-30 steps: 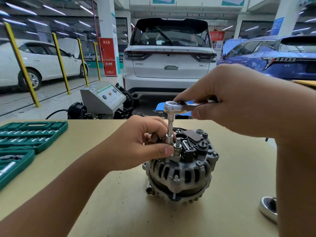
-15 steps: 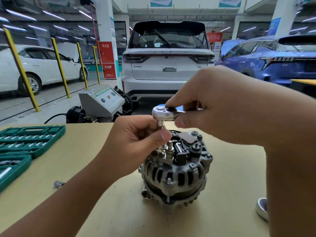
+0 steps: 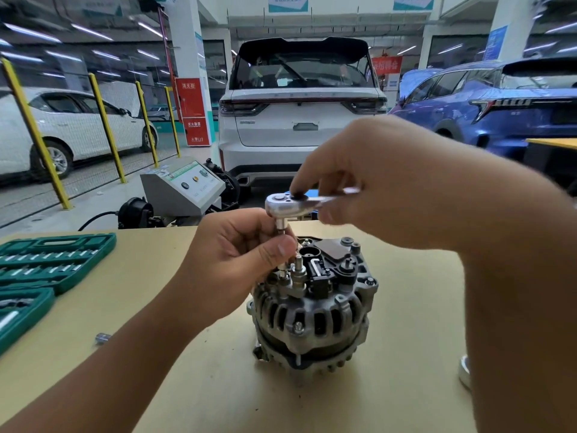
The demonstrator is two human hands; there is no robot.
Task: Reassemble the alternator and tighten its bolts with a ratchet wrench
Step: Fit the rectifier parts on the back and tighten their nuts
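A grey cast-metal alternator with slotted vents and a black plastic rear cover [image 3: 312,304] stands upright on the tan table [image 3: 406,339], near the table's middle, its studs and bolts pointing up. Above it, at about 11 o'clock from its top, the left hand [image 3: 237,257] pinches the slim steel extension shaft [image 3: 281,228] between thumb and fingertips; the shaft hangs straight down from the shiny chrome ratchet wrench [image 3: 282,206] toward the alternator's top edge, and its lower end is hidden behind the thumb. The right hand [image 3: 390,185] comes in from 3 o'clock, its grip closed on the wrench handle, one fingertip pressing on top of the head. At 9 o'clock from the alternator, well apart, a green plastic socket-set case [image 3: 53,260] lies open at the table's edge, and a small loose metal socket [image 3: 103,338] lies on the table at 8 o'clock.
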